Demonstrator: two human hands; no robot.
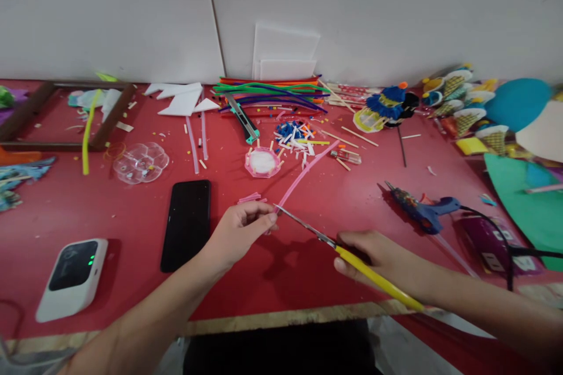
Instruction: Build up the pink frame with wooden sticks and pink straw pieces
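My left hand (244,225) pinches the near end of a long pink straw (308,169) that slants up and right over the red table (308,281). My right hand (373,255) grips yellow-handled scissors (347,258); their blades point left and meet the straw right at my left fingertips. Short pink straw pieces (250,197) lie just above my left hand. A pink hexagonal dish (263,162) with white filling sits farther back, with cut straw bits (292,132) scattered behind it.
A black phone (186,224) and a white device (73,277) lie at the left. A blue glue gun (422,209) with its cable rests at the right. Coloured straws (272,94), a utility knife (243,118), a clear flower-shaped tray (141,162) and paper crafts (461,99) line the back.
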